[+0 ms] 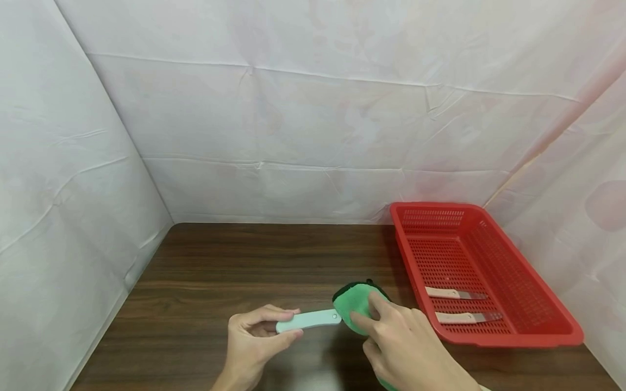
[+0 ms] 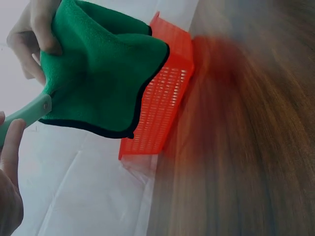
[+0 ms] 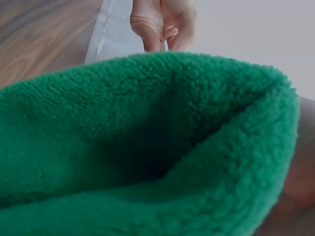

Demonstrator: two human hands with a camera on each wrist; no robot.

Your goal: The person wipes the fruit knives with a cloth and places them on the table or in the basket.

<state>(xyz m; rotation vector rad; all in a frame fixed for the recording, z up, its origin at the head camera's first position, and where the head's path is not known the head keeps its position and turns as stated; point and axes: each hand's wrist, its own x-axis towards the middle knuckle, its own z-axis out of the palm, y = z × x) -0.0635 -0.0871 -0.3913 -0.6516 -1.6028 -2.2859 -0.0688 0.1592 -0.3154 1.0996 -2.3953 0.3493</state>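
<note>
My left hand [image 1: 254,336] holds a knife by its pale mint-green handle [image 1: 310,319], pinched between thumb and fingers, with a rivet showing at the far end. From that end on, the blade is hidden by a green fuzzy cloth [image 1: 353,304] with black edging. The right hand [image 1: 408,345] grips this cloth at the blade end, fingertips pressing on it from above. In the left wrist view the cloth [image 2: 103,73] drapes down loosely beside the handle [image 2: 29,112]. Folded cloth [image 3: 147,118] fills most of the right wrist view, with the left hand [image 3: 165,22] behind it.
A red perforated plastic basket [image 1: 413,269] stands on the right of the dark wood table [image 1: 254,260]. Inside lie two cream-handled knives, one nearer [image 1: 455,318] and one farther [image 1: 442,293]. Pale sheeting [image 1: 303,125] hangs behind the table and along both sides.
</note>
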